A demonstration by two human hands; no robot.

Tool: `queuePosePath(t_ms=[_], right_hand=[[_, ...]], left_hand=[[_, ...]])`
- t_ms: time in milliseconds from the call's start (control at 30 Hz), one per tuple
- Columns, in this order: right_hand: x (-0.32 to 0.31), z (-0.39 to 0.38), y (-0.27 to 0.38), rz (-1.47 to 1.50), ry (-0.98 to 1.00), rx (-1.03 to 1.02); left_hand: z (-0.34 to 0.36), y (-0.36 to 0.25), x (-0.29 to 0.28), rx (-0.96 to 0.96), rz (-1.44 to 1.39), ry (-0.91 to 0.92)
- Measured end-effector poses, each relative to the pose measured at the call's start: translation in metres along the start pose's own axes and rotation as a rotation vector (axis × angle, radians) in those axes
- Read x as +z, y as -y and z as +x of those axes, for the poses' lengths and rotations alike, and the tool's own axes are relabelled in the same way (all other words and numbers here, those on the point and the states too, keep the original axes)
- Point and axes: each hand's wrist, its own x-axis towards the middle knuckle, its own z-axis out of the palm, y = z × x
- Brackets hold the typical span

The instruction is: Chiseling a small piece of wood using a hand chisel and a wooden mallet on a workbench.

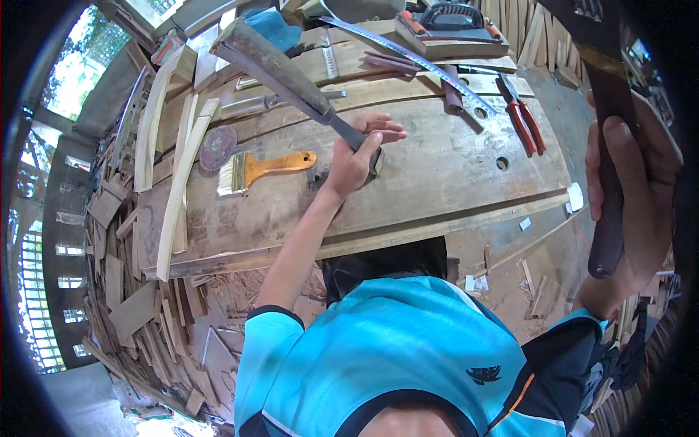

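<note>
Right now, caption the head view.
Left hand holds a long grey metal tool; right hand grips a dark brown handle.

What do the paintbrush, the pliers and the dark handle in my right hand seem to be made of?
Paintbrush: probably varnished wood, given the glossy amber handle; pale bristles, fibre uncertain. Pliers: likely steel, from the grey head; smooth red grips suggest plastic or rubber. Dark handle in your right hand: dark brown and smooth, perhaps finished wood, though plastic is possible.

Room between left hand and pliers; paintbrush blocks left.
</note>
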Motion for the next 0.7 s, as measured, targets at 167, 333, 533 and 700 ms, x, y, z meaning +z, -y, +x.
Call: queuePosePath(t_ms=[167,333,533,700], right_hand=[[-0.01,0.01,0.001,0.149,0.27,0.208],[-0.011,0.013,0.007,0.169,0.428,0.169],[-0.004,0.014,0.029,0.086,0.162,0.097],[0.004,0.022,0.038,-0.365,0.048,-0.394]], left_hand=[[-0.001,0.003,0.012,0.027,0.045,-0.003],[0.001,0.008,0.018,0.078,0.167,0.07],[-0.001,0.008,0.018,0.046,0.195,0.094],[-0.001,0.008,0.021,0.1,0.247,0.014]])
